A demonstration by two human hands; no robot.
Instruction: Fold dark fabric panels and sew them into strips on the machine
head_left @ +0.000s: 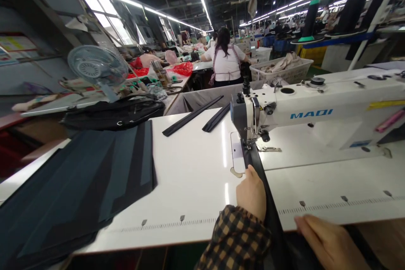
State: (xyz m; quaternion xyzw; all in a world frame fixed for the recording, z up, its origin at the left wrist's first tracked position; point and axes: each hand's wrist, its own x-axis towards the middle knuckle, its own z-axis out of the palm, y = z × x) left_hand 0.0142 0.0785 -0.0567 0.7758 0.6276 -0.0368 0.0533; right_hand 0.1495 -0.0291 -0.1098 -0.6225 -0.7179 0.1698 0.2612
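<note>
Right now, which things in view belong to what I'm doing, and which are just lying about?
Belonging to the job:
black strip at the presser foot, with your left hand on it
sewing machine
dark panels and two loose dark strips, probably

Apparently just about:
black bag
fan
white basket beyond the machine

Our flat white tabletop [190, 177] bears broad dark fabric panels [104, 181] at ten o'clock, two narrow black fabric strips [193, 116] at twelve and a white metal sewing machine [316, 99] at one, a long black band [272, 209] running beneath it. A soft black bag [117, 114] lies behind the panels, at eleven.
</note>
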